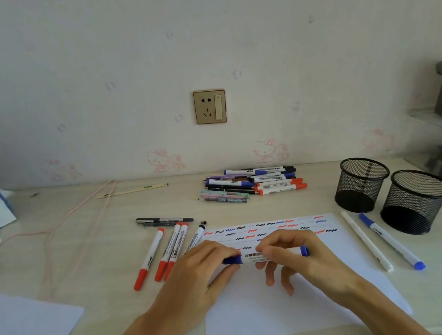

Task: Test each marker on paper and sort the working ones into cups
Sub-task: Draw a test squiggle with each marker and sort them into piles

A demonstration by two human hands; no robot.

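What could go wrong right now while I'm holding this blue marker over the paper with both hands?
The left hand grips the cap end and the right hand the barrel of the blue marker; a sudden pull may streak the test paper. The loose red markers beside the left wrist could get knocked.

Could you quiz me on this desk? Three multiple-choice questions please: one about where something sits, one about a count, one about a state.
1. Where are the mesh cups?
A. right of the paper
B. left of the paper
C. on the paper

2. How many mesh cups?
A. one
B. two
C. four

3. The blue marker is:
A. lying in the pile
B. inside a cup
C. held by both hands

Answers: 1 A, they stand past the paper's right edge. 2 B, two stand together. 3 C, left hand grips its cap, right hand its barrel.
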